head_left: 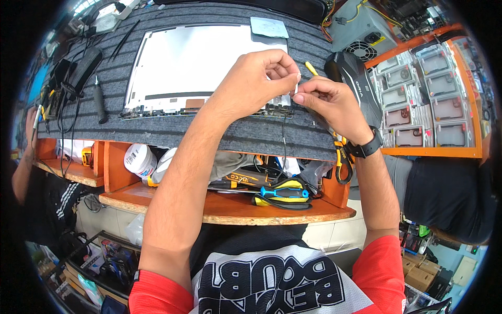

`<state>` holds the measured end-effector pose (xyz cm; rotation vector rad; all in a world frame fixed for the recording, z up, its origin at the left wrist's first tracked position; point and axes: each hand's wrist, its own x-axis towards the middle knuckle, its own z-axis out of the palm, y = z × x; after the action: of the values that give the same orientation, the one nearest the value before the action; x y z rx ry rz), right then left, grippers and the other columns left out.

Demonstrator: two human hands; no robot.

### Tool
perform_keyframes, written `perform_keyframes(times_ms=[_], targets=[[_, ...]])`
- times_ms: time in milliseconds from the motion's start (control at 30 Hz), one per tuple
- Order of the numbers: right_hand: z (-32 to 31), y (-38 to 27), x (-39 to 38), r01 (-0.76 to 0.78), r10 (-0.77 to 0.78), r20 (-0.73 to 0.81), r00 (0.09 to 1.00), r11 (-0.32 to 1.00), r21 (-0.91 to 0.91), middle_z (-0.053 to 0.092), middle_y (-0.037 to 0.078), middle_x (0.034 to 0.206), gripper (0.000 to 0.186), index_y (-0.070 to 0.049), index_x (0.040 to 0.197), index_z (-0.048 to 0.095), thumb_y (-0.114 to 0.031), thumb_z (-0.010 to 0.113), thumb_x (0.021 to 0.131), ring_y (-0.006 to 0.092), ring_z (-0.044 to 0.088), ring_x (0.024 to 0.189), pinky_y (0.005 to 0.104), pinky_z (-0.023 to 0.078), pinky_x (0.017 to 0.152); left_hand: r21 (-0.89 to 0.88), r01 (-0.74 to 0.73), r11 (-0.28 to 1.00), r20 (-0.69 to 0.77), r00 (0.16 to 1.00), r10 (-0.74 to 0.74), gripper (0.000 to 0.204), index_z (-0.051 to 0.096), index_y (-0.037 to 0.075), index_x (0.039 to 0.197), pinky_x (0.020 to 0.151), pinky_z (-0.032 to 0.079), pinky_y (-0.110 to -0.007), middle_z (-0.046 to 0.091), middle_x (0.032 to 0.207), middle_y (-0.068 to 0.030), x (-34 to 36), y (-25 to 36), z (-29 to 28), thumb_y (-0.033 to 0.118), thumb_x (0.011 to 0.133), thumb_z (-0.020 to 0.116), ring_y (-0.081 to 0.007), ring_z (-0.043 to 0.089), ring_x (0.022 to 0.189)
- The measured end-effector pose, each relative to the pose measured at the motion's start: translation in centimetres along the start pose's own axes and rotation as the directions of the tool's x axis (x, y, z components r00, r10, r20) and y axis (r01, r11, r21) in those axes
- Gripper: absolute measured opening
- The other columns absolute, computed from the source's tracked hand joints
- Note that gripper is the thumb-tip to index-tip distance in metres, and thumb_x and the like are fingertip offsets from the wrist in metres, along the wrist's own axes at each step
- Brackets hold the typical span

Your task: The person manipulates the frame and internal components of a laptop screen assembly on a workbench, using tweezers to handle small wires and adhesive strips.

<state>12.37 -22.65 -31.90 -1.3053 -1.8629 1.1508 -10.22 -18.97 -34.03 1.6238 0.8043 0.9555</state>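
A flat white display panel [183,63] lies on the grey ribbed mat, with a narrow circuit board [272,111] along its near edge. Above the panel's right side, my left hand [261,78] is closed in a pinch. My right hand [334,102], with a black watch on the wrist, pinches close beside it. Between the fingertips of both hands is a small, thin white piece [296,90], its kind too small to make out. A pale blue folded cloth or pad [269,27] rests on the panel's far right corner. A thin cable [285,137] hangs over the mat's front edge.
On the mat's left lie a screwdriver [99,99], tweezers [125,39] and black cables. A black box [355,78] and a power supply [361,36] stand right. The shelf below holds a white tub [140,159], a blue screwdriver [285,193] and pliers. Another person's arm [23,167] is far left.
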Motion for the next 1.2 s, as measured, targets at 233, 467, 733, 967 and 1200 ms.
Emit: perform_keyframes(times_ms=[233,467,733,967,1200], targets=[[-0.1,-0.3,-0.6,0.133,-0.143,-0.109,0.984,0.986,-0.100,0.066,0.000,0.091,0.015,0.000,0.105,0.078,-0.012,0.079,0.095,0.0064,0.056,0.079,0.0249,0.046,0.069,0.020,-0.087,0.996,0.012,0.996,0.087,0.017,0.073,0.004,0.105,0.074,0.054,-0.027,0.073,0.092,-0.0007,-0.3,1.1,0.1,0.018,0.096,0.077,-0.0091,0.068,0.085],[-0.6,-1.5,-0.9,0.191,-0.245,-0.148,0.958,0.933,-0.304,0.064,0.002,0.085,0.015,-0.003,0.105,0.079,-0.010,0.081,0.091,0.0105,0.053,0.073,0.0276,0.043,0.065,0.137,-0.175,0.975,-0.019,0.984,0.179,0.014,0.075,0.007,0.102,0.074,0.055,-0.027,0.076,0.094,0.0005,-0.5,1.7,0.2,0.019,0.094,0.079,-0.0100,0.071,0.090],[-0.3,-2.9,-1.2,0.179,-0.284,-0.221,0.933,0.900,-0.398,0.063,0.002,0.081,0.014,-0.003,0.102,0.080,-0.009,0.082,0.089,0.0114,0.053,0.071,0.0283,0.043,0.064,0.179,-0.258,0.949,-0.068,0.959,0.273,0.012,0.077,0.007,0.100,0.075,0.058,-0.027,0.078,0.091,-0.0011,-0.6,2.1,0.2,0.015,0.092,0.080,-0.0126,0.075,0.086],[-0.3,-3.8,-1.8,0.153,-0.225,-0.179,0.958,0.926,-0.345,0.058,0.000,0.082,0.019,-0.004,0.109,0.080,-0.007,0.081,0.090,0.0090,0.050,0.072,0.0267,0.041,0.064,0.218,-0.315,0.924,-0.056,0.941,0.334,0.011,0.076,0.006,0.099,0.073,0.058,-0.026,0.078,0.090,-0.0009,-0.9,2.7,-0.1,0.011,0.091,0.079,-0.0120,0.075,0.083],[-0.2,-5.2,-3.2,0.028,-0.025,-0.160,0.987,0.999,0.020,0.058,-0.004,0.091,0.021,-0.001,0.117,0.077,-0.008,0.069,0.099,0.0031,0.048,0.077,0.0222,0.039,0.067,0.266,-0.431,0.862,0.026,0.897,0.441,0.011,0.075,0.004,0.097,0.069,0.057,-0.025,0.076,0.087,-0.0021,-1.0,4.8,-0.6,0.008,0.088,0.079,-0.0111,0.074,0.079]])
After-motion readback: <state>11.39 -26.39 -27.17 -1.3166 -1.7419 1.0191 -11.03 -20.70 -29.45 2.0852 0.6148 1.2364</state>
